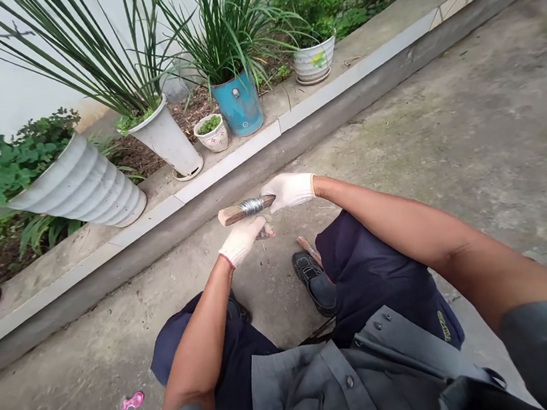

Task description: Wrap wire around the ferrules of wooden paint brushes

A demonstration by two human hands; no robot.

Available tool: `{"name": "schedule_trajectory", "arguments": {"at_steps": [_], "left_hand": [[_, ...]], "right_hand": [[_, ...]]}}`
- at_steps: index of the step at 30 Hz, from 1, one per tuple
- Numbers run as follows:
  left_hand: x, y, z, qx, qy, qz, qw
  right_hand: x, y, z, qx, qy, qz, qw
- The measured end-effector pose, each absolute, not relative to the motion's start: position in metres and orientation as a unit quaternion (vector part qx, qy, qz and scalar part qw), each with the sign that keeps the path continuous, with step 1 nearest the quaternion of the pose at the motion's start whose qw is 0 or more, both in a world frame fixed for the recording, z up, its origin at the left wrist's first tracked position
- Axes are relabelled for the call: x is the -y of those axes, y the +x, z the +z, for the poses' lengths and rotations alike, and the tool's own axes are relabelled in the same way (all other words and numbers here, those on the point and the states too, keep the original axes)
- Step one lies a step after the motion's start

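- A short wooden piece (233, 215), brown with a paler, blunt, squared end, has a band of silvery wire (251, 206) wound in many close turns around its middle; beyond the wire it looks darker and narrower.
- It is held in the air above the concrete ground (447, 142), in front of the crouching person and between the two hands.
- The right hand (292, 191), in a white knitted glove, comes in from the right with the forearm stretched forward and across; its fingers grasp the dark, narrow end.
- The left hand (242, 241), gloved too, reaches up from below, forearm slanting forward, its fingers bent just under the wire. A small greyish patch with a reddish tip shows at these fingers; whether they grip something or touch the wood, I cannot tell.
- The wooden piece's long axis runs nearly sideways across the view, tilted slightly: the pale blunt end points to the person's left and a little nearer the body, the narrow end toward the right hand.
- Another strip of wood (308, 249) lies beside the right shoe (315, 283).
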State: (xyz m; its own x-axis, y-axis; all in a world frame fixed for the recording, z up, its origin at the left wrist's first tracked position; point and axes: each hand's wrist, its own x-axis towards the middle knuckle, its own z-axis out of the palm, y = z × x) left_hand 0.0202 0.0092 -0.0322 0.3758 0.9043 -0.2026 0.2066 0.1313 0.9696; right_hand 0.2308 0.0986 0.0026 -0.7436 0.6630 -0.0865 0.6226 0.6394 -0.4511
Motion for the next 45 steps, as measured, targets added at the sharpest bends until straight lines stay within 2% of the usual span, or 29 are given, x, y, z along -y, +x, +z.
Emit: {"name": "schedule_trajectory", "arguments": {"at_steps": [4, 10, 15, 22, 26, 32, 36, 40, 42, 45], "left_hand": [[-0.005, 0.028, -0.049, -0.45, 0.563, 0.293, 0.628], [-0.002, 0.035, -0.046, -0.48, 0.524, 0.266, 0.652], [-0.006, 0.032, -0.034, -0.518, 0.484, 0.288, 0.643], [-0.012, 0.021, -0.014, -0.561, 0.484, 0.295, 0.603], [-0.015, 0.012, -0.007, -0.574, 0.482, 0.277, 0.601], [-0.019, -0.007, -0.001, -0.542, 0.525, 0.218, 0.62], [-0.016, -0.01, 0.005, -0.512, 0.545, 0.164, 0.643], [-0.014, -0.01, 0.007, -0.515, 0.548, 0.189, 0.632], [-0.015, -0.011, 0.008, -0.539, 0.559, 0.196, 0.599], [-0.017, -0.014, 0.007, -0.583, 0.568, 0.197, 0.547]], "right_hand": [[-0.099, 0.228, 0.009, 0.898, -0.401, 0.176, 0.039], [-0.103, 0.22, -0.001, 0.885, -0.464, -0.029, -0.013], [-0.093, 0.204, -0.018, 0.904, -0.407, -0.116, -0.06], [-0.091, 0.205, -0.012, 0.933, -0.302, -0.194, -0.031], [-0.093, 0.212, -0.007, 0.946, -0.269, -0.18, -0.009], [-0.099, 0.224, -0.008, 0.97, -0.223, -0.092, -0.017], [-0.106, 0.228, -0.005, 0.959, -0.249, -0.132, -0.011], [-0.103, 0.223, -0.006, 0.95, -0.26, -0.171, -0.026], [-0.098, 0.221, -0.008, 0.958, -0.249, -0.133, -0.043], [-0.091, 0.224, -0.009, 0.966, -0.246, -0.013, -0.076]]}}
